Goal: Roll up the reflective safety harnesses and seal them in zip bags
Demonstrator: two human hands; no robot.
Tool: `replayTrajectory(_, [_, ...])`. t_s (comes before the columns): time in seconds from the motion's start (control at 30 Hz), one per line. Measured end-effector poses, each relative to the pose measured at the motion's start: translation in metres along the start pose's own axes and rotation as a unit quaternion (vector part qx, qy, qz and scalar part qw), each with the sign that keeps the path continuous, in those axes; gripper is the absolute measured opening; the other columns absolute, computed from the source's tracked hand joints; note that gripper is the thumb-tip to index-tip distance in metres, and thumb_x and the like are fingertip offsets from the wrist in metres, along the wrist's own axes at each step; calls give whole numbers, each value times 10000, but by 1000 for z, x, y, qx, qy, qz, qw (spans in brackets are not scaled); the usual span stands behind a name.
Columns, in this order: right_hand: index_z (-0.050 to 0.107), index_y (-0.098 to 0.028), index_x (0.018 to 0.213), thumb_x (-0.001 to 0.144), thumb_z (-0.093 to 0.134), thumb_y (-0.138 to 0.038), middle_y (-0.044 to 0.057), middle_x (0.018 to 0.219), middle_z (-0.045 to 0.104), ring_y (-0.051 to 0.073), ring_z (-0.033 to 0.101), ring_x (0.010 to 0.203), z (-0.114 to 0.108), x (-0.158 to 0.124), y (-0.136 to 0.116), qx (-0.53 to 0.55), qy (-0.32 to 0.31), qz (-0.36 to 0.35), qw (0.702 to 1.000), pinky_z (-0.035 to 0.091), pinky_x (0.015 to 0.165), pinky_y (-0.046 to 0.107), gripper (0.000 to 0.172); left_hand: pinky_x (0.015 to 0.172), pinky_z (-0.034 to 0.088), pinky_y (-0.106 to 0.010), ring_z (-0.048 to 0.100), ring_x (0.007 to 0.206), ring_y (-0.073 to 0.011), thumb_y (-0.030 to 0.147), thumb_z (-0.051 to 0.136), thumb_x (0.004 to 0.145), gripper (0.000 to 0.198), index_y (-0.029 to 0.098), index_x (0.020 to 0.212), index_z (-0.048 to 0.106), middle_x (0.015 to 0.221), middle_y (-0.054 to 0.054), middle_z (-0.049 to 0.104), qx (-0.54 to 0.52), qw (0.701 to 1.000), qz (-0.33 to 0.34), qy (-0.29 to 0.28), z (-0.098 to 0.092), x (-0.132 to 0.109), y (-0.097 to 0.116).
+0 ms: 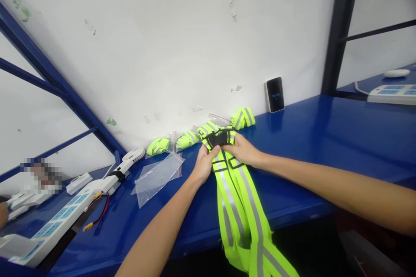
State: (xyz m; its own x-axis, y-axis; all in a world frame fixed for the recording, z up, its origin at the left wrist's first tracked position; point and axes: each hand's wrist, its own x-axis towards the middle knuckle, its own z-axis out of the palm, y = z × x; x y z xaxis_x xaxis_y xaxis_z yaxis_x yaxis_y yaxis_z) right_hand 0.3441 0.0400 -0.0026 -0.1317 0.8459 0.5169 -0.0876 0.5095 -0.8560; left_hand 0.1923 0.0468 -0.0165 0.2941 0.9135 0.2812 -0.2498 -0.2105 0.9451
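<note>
Both my hands hold a neon yellow reflective strap harness [242, 199] by its black buckle [219, 138], above the blue table. My left hand [205, 162] grips the left side of the buckle end, thumb on top. My right hand [242, 149] is closed round the right side, its fingers partly behind the straps. From the buckle the grey-striped straps hang down over the table's front edge. Behind the hands, a rolled yellow strap [243, 117] and several bagged ones, such as the bundle [158, 146] at the left, lie along the wall.
Clear plastic bags [157, 177] lie left of my left hand. A long white power strip [61, 220], a cable with yellow connectors [103, 212] and a small white fan [134, 154] are further left. A black-screened device [275, 95] stands against the wall.
</note>
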Motion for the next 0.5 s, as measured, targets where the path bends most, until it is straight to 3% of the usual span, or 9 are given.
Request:
replayTrajectory(0.13, [555, -230, 1248, 713, 605, -156, 17, 1211, 637, 230, 528, 1178, 2, -4, 1, 48, -6, 84, 995, 382, 1032, 367, 542, 933, 460, -367, 625, 1063, -256, 351, 727, 762, 529, 173, 1223, 539, 1183, -96, 656, 2, 1000, 24, 0, -7, 4, -3])
replayTrajectory(0.27, [597, -225, 1195, 739, 495, -144, 7, 1097, 680, 232, 587, 1054, 2, -4, -6, 78, -9, 153, 985, 456, 937, 361, 475, 957, 444, -377, 610, 1090, -260, 379, 735, 749, 516, 163, 1183, 558, 1183, -100, 657, 12, 998, 61, 10, -10, 8, -3])
replayTrajectory(0.5, [579, -189, 1164, 705, 580, -105, 32, 1114, 672, 212, 593, 1025, 3, -1, -7, 113, -23, 104, 988, 431, 954, 357, 467, 994, 422, -391, 583, 1123, -255, 349, 734, 755, 445, 176, 1126, 558, 1165, -87, 652, 49, 993, 98, 34, -9, 10, -4])
